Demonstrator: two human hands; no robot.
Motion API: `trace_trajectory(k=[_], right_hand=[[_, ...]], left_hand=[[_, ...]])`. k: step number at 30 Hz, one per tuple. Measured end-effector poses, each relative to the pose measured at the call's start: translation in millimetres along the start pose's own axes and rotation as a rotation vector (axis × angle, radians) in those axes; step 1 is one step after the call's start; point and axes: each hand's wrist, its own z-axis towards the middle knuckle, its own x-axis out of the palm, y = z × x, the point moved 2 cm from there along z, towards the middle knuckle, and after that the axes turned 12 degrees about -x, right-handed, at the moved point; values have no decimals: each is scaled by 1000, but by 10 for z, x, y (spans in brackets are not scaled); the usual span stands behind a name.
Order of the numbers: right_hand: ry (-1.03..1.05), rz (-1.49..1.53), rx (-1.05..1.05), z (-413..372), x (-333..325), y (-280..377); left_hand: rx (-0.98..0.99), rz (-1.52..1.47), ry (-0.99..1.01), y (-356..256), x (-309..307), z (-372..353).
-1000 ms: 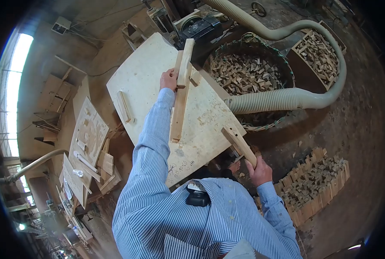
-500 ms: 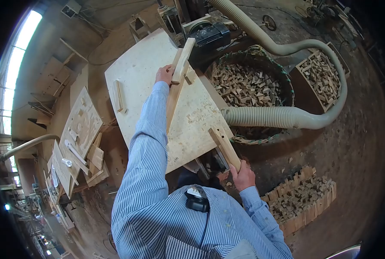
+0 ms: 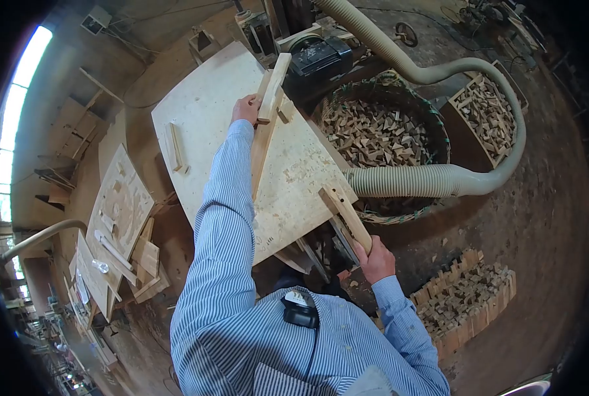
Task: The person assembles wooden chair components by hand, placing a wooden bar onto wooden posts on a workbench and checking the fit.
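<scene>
My left hand is stretched out over the plywood table and grips a short wooden strip that lies on a longer wooden rail. The strip points toward the black motor at the table's far edge. My right hand is closed around the near end of a wooden bar that runs along the table's right edge. Both sleeves are blue striped.
A round basket full of small wood blocks stands right of the table, with a ribbed dust hose across it. A crate of blocks is beyond, stacked blocks on the floor at right. A small slat lies on the table.
The view has shifted slightly. My left hand and the strip stay at the far edge of the table; my right hand remains closed on the bar at the near right edge.
</scene>
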Motion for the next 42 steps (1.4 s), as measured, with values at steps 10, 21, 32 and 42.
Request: trace_trajectory(k=[10,21,32,42], right_hand=[[-36,-37,12,12,14,-24],[-64,9,84,-75,-145,127],[-30,-27,98,-42,-288,325],[32,-53,157,-50,-394,379]], left_hand=[[-11,-39,19,-122,-48,-64],[-40,31,39,-128,-52,-135],[-76,11,89,-228,-142,-364],[273,60,-72,-207,-245,-379]])
